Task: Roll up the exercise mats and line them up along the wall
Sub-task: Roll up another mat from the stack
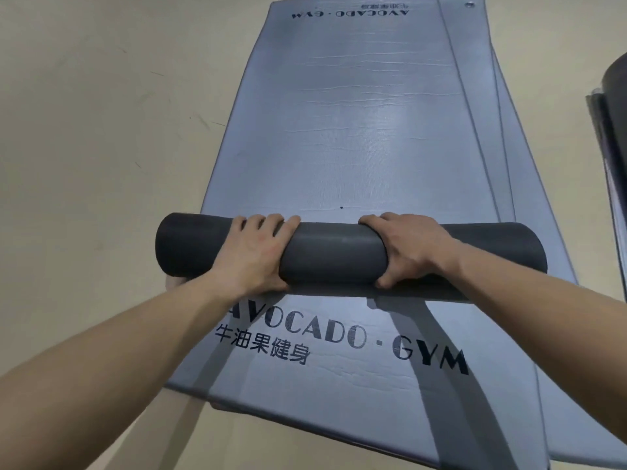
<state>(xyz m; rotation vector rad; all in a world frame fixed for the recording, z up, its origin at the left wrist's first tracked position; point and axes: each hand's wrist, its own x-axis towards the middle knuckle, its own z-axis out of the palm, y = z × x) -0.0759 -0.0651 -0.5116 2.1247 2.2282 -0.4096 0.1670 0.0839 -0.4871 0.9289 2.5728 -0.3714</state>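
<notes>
A person's left hand (252,247) and right hand (409,247) clamp around a dark grey roll (339,251) lying crosswise on a stack of flat grey mats (366,130) (the top one printed "AVOCADO · GYM") on a beige floor (101,130), nearer the stack's near edge; another dark roll (615,83) sits at the frame's right edge.

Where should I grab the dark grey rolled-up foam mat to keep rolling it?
Grip the dark grey rolled-up foam mat from above, one hand either side of its middle, as the left hand and right hand do. It is a long round tube lying crosswise on the flat grey-blue mat, so spread hands probably keep it rolling straight.
</notes>
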